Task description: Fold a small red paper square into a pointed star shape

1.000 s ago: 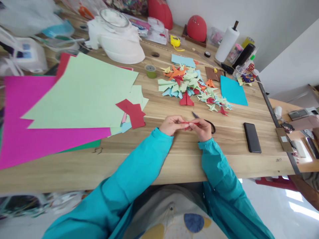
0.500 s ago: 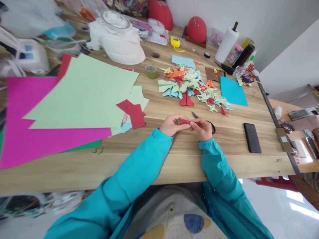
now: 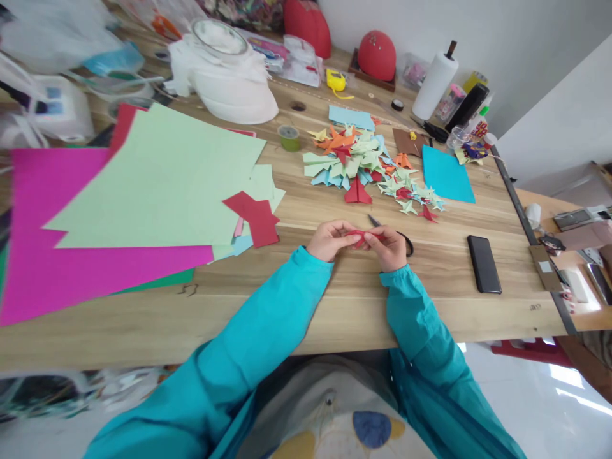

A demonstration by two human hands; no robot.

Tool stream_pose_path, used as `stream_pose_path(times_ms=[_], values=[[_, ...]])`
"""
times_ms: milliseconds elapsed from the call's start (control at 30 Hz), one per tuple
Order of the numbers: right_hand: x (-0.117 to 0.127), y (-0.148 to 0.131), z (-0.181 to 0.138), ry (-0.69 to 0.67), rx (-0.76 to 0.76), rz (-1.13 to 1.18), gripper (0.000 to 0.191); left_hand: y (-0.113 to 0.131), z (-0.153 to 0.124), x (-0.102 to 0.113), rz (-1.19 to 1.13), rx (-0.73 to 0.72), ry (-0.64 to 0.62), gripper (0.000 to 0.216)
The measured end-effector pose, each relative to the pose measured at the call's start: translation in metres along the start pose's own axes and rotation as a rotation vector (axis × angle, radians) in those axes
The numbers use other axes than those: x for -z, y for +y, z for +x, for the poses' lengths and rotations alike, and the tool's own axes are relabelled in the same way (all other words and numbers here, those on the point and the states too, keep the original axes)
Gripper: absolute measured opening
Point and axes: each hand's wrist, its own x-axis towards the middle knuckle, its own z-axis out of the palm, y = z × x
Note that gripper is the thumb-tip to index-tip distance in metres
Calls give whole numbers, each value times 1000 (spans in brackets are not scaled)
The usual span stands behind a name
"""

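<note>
A small piece of folded red paper [image 3: 358, 235] is pinched between my two hands above the table. My left hand [image 3: 329, 240] grips its left end with thumb and fingers. On the other end, my right hand [image 3: 388, 247] closes thumb and fingertips; part of the paper is hidden by the fingers. Scissors [image 3: 374, 220] lie partly under my right hand, with a black handle loop showing beside it. Just beyond my hands is a pile of folded paper figures [image 3: 356, 153] in green, orange, red and blue, with a red folded figure [image 3: 358, 191] at its near edge.
Large green paper sheets [image 3: 162, 185] overlap magenta sheets [image 3: 105, 274] on the left, with red paper pieces [image 3: 261, 223] at their edge. A black phone [image 3: 484, 264] lies at right. Behind are a blue square sheet [image 3: 448, 173], a green thread spool [image 3: 289, 138] and a yellow tape measure [image 3: 335, 80].
My fingers have shifted slightly on the red paper, and a little more of it shows between them. Everything on the table stays where it was.
</note>
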Motion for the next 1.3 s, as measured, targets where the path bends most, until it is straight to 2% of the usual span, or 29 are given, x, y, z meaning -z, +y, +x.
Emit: stream_pose_path(times_ms=[167,600,800,933,1100,1300], values=[[-2,2,-2,-12,27,11,21,2,0,-1,-108,60,-51,26],[-1,1,-1,-9,23,34,18,-1,0,1,-85,56,-45,28],[-1,-1,-2,-34,-26,33,22,1,0,1,156,-78,3,24],[0,-4,-2,-24,-44,61,25,3,1,2,180,-128,33,25],[1,-2,-1,-27,5,68,22,5,-1,1,227,-167,48,24],[3,-2,-2,-65,21,46,22,8,-4,-1,332,-225,34,25]])
